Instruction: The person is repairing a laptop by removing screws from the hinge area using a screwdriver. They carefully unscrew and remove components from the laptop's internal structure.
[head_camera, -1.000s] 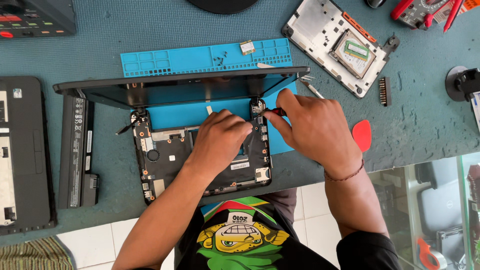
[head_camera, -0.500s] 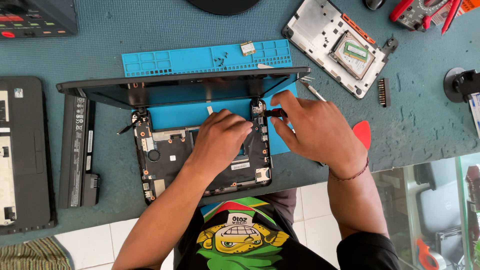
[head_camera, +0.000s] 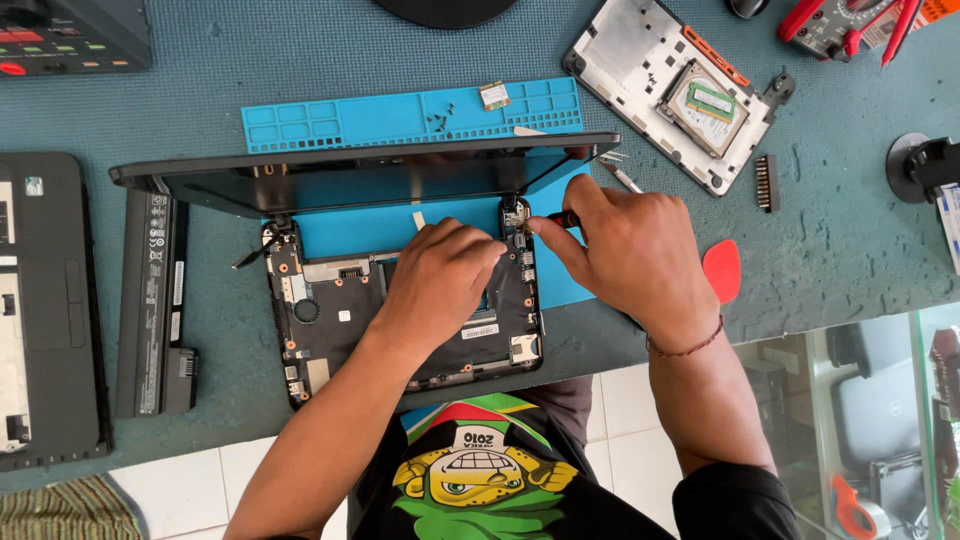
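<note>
Right hand (head_camera: 625, 250) holds screwdriver (head_camera: 560, 218) at laptop base (head_camera: 320, 320)

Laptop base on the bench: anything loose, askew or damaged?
No visible damage. The laptop base lies stripped, board bare, overhanging the table's front edge. A loose cable end sticks out by its left hinge. Small screws lie on the blue mat.

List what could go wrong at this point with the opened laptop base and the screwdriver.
1. The right hand works a small screwdriver at the hinge corner of the laptop base; a slip might gouge the exposed board.
2. The left hand presses on the bare board, which may stress parts.
3. The base overhangs the table edge, so a freed screw could drop to the floor.
</note>
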